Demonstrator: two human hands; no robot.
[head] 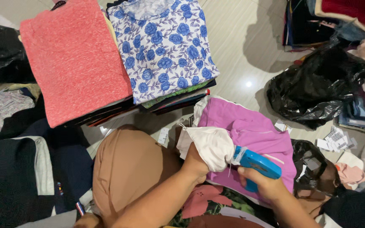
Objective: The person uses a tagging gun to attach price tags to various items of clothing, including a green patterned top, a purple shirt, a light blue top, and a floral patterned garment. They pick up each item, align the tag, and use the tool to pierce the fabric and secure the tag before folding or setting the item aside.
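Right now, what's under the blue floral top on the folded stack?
Under the blue floral top only the edges of folded garments show: a green patterned one, then dark ones with a red edge. How many there are, and the floor beneath, is hidden.

Blue tagging gun [256, 164]: smooth, slightly glossy plastic. White garment [211, 143] and purple shirt [250, 126]: soft matt cloth. Black bag [317, 90]: crinkled shiny plastic. Floor [241, 46]: glossy tile.

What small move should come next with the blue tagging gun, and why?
Probably squeeze the blue tagging gun: the right hand holds its tip against the white cloth that the left hand has bunched up over the purple garment.
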